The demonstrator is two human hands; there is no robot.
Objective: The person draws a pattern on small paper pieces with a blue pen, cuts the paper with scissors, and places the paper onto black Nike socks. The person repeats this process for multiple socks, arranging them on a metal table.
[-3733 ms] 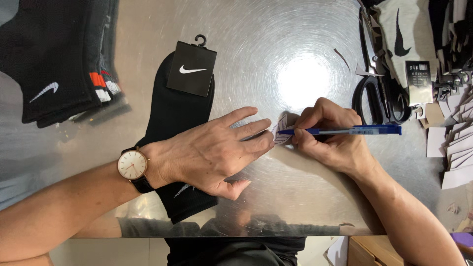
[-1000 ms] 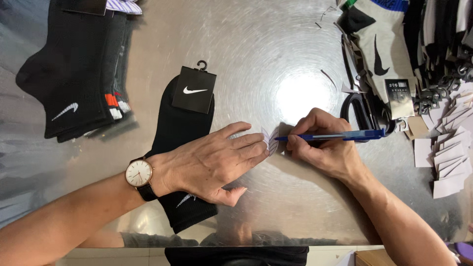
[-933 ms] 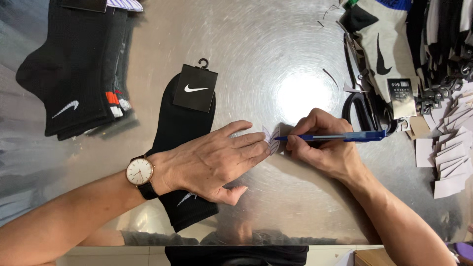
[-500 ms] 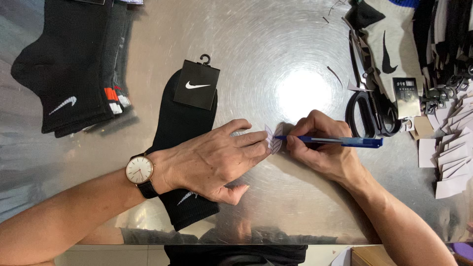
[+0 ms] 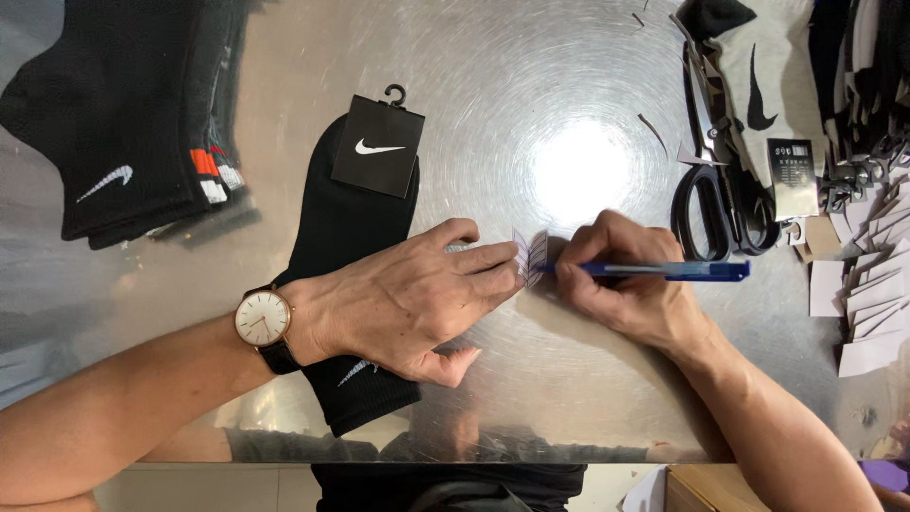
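Observation:
My left hand (image 5: 412,299) lies flat over a black sock (image 5: 353,237) with a black card header and hook, its fingertips pressing a small pale paper tag (image 5: 529,256) onto the shiny metal table (image 5: 531,104). A round white-faced watch sits on that wrist. My right hand (image 5: 621,284) grips a blue pen (image 5: 664,271) with its tip on the tag; the pen's barrel points right.
A pile of black socks (image 5: 114,114) lies at the upper left. Black scissors (image 5: 725,194) rest at the right beside a grey-white sock (image 5: 768,76). A stack of small white paper tags (image 5: 867,303) lies along the right edge. A wooden box corner (image 5: 701,488) shows below.
Both hands stay in place on the tag; the pen has shifted only slightly. The view has drifted a little, so the socks and scissors sit slightly differently in frame.

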